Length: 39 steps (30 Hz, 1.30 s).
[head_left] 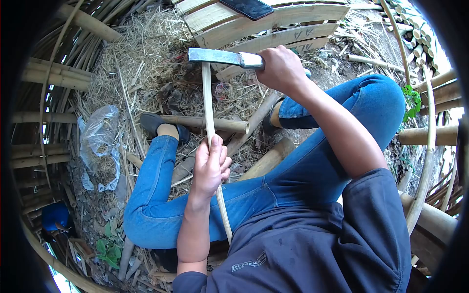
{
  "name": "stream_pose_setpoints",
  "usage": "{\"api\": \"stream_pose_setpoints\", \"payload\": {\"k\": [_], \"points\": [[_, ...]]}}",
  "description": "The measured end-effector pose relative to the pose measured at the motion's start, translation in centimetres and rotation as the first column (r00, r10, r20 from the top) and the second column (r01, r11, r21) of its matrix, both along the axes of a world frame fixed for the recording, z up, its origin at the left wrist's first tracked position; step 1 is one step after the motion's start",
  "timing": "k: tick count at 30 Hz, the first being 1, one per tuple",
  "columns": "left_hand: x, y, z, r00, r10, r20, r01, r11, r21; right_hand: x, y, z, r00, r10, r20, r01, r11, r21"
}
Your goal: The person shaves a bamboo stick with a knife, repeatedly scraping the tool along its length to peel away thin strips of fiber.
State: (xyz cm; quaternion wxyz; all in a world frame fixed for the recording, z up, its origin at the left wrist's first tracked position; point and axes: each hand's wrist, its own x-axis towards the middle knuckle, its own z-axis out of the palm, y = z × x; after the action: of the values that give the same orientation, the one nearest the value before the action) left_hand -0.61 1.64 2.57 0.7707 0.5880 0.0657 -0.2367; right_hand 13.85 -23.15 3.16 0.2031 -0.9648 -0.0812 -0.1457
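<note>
My right hand (282,69) is closed around the handle of a short machete (215,56) with a square-ended blade and a pale section where the blade meets the grip. The blade lies across the upper end of a long, thin bamboo strip (208,102), apparently touching it; whether it has cut in cannot be made out. Lower down, my left hand (211,163) grips the same strip, thumb pressed along it. From there the strip runs down over my jeans to my shirt, where its lower end stops or is hidden.
A slatted wooden crate (268,31) with a phone (247,7) on it stands ahead. Bamboo poles (210,123) lie by my feet on straw-covered ground. Clear plastic (100,141) lies left. Cut bamboo pieces (417,36) are piled at the far right; bamboo framing surrounds both sides.
</note>
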Motion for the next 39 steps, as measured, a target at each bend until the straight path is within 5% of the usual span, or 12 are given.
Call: {"api": "stream_pose_setpoints", "payload": {"k": [5,11,25,36,39], "points": [[0.5,0.1,0.3,0.998,0.049,-0.027,-0.049,0.999,0.014,-2.5,2.0,1.1,0.979,0.176,-0.099,-0.156,0.970,0.186],[0.5,0.4,0.4,0.999,0.043,-0.015,-0.043,0.999,0.004,-4.2,3.7,-0.4,0.917,0.348,-0.193,-0.343,0.937,0.063],[-0.4,-0.3,0.3,0.999,-0.021,0.027,0.018,0.993,0.119,-1.0,0.8,0.0,0.978,0.140,-0.154,-0.148,0.988,-0.039],[-0.4,-0.6,0.1,0.997,-0.074,0.015,0.074,0.997,0.020,-0.5,0.0,1.3,0.996,-0.058,-0.066,0.061,0.996,0.059],[-0.2,-0.6,0.1,0.999,-0.045,-0.002,0.045,0.999,0.001,-1.1,0.5,0.3,0.995,0.064,-0.074,-0.049,0.982,0.182]]}}
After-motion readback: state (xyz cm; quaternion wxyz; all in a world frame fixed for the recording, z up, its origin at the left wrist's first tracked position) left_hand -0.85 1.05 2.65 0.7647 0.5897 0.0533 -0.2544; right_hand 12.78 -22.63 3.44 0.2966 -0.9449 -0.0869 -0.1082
